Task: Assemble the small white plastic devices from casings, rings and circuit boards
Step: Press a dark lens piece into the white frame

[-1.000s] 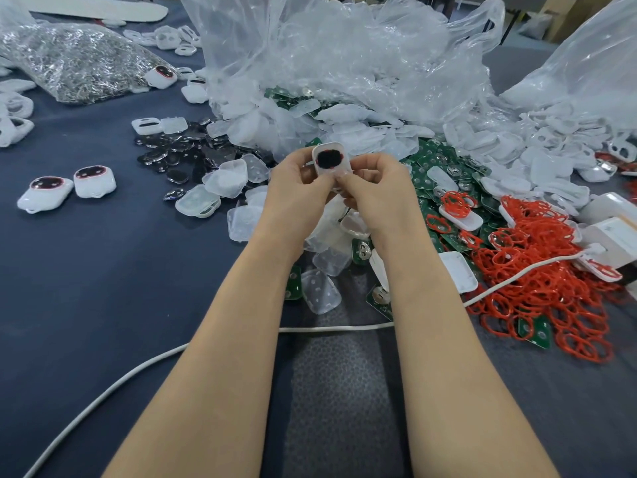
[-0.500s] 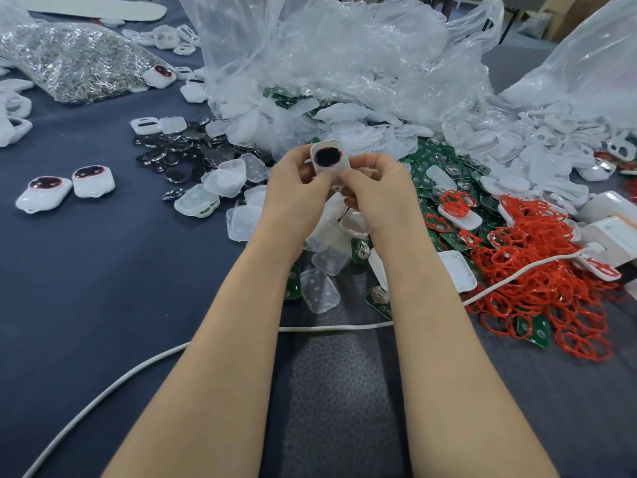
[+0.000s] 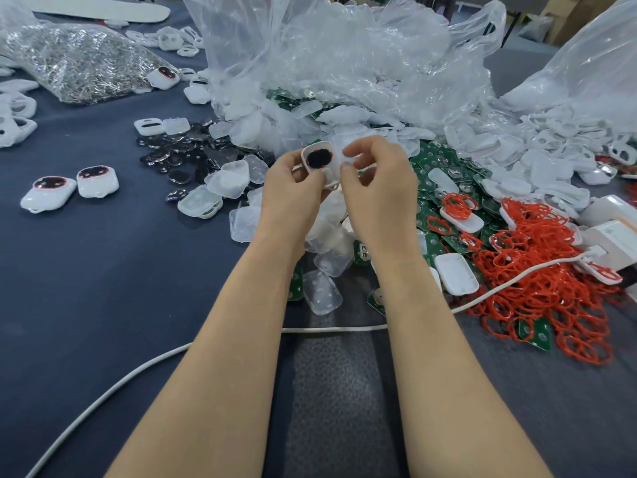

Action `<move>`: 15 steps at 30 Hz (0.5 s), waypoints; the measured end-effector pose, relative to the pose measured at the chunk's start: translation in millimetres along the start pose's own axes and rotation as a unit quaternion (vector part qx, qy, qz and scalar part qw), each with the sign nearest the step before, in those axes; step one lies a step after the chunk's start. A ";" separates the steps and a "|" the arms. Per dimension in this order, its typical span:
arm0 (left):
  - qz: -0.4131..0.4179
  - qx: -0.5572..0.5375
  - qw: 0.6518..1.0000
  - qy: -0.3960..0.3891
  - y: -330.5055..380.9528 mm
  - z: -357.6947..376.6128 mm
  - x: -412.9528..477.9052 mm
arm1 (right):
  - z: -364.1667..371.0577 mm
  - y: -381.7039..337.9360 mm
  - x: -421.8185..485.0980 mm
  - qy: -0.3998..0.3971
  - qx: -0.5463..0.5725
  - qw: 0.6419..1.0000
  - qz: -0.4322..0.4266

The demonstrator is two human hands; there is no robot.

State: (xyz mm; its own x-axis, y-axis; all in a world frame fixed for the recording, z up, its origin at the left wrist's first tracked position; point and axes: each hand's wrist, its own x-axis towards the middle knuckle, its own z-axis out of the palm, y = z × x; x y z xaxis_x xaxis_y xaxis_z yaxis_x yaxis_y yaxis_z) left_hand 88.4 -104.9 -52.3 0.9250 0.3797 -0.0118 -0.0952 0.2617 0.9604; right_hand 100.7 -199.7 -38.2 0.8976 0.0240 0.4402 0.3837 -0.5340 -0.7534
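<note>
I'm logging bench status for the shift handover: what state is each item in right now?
casing: held in left hand, open-faced, dark disc seated inside.
right hand: fingers curled beside casing, grip unclear.
two units: lying face up on table, apart from hands.
clear bag: open, white parts spilling out.
red rings: loose, heaped.
white cable: appears plugged into adapter.

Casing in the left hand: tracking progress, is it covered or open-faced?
Open-faced: the casing in the left hand shows its dark insert exposed, no cover over it.
</note>
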 end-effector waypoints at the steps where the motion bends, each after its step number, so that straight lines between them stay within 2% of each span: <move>1: 0.002 -0.004 1.000 0.001 0.2 0.0 -0.4 | 1.2 -1.0 -0.9 -0.007 -0.026 1.000 -0.014; 4: 0.008 -0.010 1.000 0.010 1.1 0.6 -0.7 | 5.1 -1.5 -2.0 -0.032 -0.058 0.998 -0.010; 8: 0.003 -0.015 1.000 0.020 1.5 3.2 -0.9 | 7.0 -2.3 -2.6 -0.026 -0.064 0.998 -0.002; 15: 0.022 0.049 0.997 0.054 -1.4 3.7 -0.5 | 11.5 -5.2 -4.1 -0.022 -0.054 0.998 0.020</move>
State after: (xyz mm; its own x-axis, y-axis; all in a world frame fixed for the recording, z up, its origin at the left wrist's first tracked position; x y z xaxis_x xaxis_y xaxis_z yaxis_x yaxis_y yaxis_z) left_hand 89.3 -108.7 -52.6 0.8750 0.4841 0.0058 -0.0935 0.1571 0.9831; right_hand 97.5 -187.4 -41.7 0.9214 0.0359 0.3869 0.3231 -0.6240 -0.7115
